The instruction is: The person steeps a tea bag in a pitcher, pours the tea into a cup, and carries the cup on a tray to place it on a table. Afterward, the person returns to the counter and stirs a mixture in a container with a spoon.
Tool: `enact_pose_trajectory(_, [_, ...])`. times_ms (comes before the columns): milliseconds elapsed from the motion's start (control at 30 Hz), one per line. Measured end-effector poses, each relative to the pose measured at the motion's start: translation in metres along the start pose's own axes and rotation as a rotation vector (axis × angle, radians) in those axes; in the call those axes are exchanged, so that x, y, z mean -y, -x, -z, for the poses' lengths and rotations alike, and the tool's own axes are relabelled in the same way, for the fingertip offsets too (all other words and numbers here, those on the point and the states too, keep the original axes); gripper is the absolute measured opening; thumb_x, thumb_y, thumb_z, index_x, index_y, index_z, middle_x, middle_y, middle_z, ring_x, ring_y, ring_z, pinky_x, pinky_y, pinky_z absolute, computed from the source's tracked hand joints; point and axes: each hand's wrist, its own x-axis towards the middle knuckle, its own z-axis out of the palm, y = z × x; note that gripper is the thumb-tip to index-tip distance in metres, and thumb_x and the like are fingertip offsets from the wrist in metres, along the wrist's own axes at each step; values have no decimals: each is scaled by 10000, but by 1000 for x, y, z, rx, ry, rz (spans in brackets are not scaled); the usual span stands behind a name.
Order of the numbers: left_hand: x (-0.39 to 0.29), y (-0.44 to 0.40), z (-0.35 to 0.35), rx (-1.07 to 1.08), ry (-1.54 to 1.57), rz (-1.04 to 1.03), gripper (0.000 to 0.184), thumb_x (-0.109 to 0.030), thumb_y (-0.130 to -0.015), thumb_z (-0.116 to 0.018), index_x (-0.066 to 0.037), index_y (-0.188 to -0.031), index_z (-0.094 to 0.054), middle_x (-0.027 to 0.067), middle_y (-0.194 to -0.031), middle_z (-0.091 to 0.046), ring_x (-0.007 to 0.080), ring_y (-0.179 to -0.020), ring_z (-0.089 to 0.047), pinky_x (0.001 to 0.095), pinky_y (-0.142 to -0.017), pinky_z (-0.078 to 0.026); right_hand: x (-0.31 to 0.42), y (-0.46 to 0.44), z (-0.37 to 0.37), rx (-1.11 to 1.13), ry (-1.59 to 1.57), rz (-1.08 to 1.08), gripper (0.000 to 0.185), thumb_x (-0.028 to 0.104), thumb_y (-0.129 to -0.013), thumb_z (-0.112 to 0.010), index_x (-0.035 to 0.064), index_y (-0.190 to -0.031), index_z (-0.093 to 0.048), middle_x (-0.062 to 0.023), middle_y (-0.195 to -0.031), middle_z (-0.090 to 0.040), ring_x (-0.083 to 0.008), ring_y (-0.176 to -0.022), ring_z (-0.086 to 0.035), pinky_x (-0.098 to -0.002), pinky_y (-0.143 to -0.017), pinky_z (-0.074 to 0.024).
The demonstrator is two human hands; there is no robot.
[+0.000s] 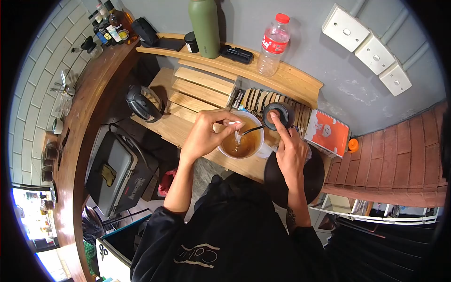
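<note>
thumb and fingers of the left hand are closed in a pinch on a small whitish piece, partly see-through, which hangs directly over a white cup of brown liquid. the cup sits on a wooden tabletop in front of the person, its handle toward the lower right. at the cup's right, the right hand stretches its index finger onto a dark round container, with the fingertip over the brownish middle; whether the other fingers grip it, i cannot tell. a thin black handle slants between that container and the cup's inside. farther left stands a dark electric kettle, beside pale wooden slats. on the wooden ledge behind, a tall green bottle and a clear plastic bottle with a red cap and red label stand upright, well apart. to the right of the container, an orange-red notebook leans at a tilt.
</note>
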Motion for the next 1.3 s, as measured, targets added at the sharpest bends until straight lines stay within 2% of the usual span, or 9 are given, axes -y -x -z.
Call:
enact_pose_trajectory(67, [10, 0, -6, -33, 2, -43, 147, -130, -844, -740, -6, -923, -739, 110, -819, -718, 197, -703, -649, 294, -677, -502, -3, 1, -2, -41, -15, 29, 875, -147, -701, -571, 353, -1416, -499, -104, -739, -492, -296, -593, -554, -430, -557, -452])
enact_pose_trajectory(167, [23, 2, -8, 30, -4, 65, 164, -142, -846, -752, -1, -928, -735, 83, -850, -720, 150, -786, -655, 288, -750, -506, 1, 1, -1, 2, -41, -10, 869, -151, -705, -566, 349, -1412, -504, -109, -743, -500, -300, -600, -561, -435, -561, -455])
enact_pose_trajectory(367, [-5, 1, 2, -9, -2, -3, 174, -152, -853, -748, 4, -928, -732, 89, -858, -722, 147, -782, -654, 292, -750, -507, 2, -2, 2, -44, -41, 12, 853, -146, -713, -574, 347, -1406, -511, -110, -740, -506, -304, -611, -570, -440, -577, -463])
enact_pose_trajectory(567, [15, 4, -6, 11, -16, 74, 183, -162, -850, -753, 1, -930, -734, 89, -849, -721, 148, -789, -658, 291, -760, -511, 2, 1, 2, 10, -30, -31, 859, -147, -710, -578, 354, -1403, -513, -113, -744, -511, -306, -613, -571, -443, -577, -460])
enact_pose_trajectory(767, [-9, 3, 7, -11, -12, 23, 178, -157, -856, -746, 3, -931, -734, 91, -854, -723, 150, -792, -660, 295, -763, -514, 3, 0, 4, -18, -10, -21, 875, -152, -700, -584, 358, -1407, -508, -107, -724, -492, -294, -594, -554, -434, -568, -456])
enact_pose_trajectory(900, [13, 6, -1, 20, -38, 40, 167, -144, -855, -745, 3, -932, -735, 88, -853, -723, 149, -790, -661, 293, -759, -514, 3, 1, 2, -48, -44, -9, 872, -158, -701, -581, 355, -1403, -513, -104, -726, -494, -293, -606, -560, -436, -579, -459])
enact_pose_trajectory(1000, [17, 5, -4, 49, -5, 78, 168, -146, -854, -745, 1, -935, -736, 86, -850, -723, 147, -786, -663, 291, -759, -515, 5, 0, 5, -7, -18, -22, 862, -161, -706, -578, 349, -1398, -519, -105, -748, -519, -295, -630, -574, -437, -593, -464])
enact_pose_trajectory(1167, [-4, 2, 1, 15, -10, 26, 161, -139, -857, -742, -1, -938, -738, 88, -864, -727, 148, -799, -668, 292, -776, -522, 6, -2, 5, -56, -74, 1, 836, -151, -725, -575, 343, -1398, -520, -104, -782, -555, -298, -657, -581, -433, -611, -470])
enact_pose_trajectory(1300, [19, 3, -8, 29, -20, 77, 157, -136, -854, -743, -3, -937, -740, 84, -859, -726, 145, -802, -666, 292, -775, -520, 6, 2, 8, 26, -48, -49, 826, -149, -729, -570, 337, -1394, -524, -116, -833, -593, -309, -694, -608, -430, -629, -483])
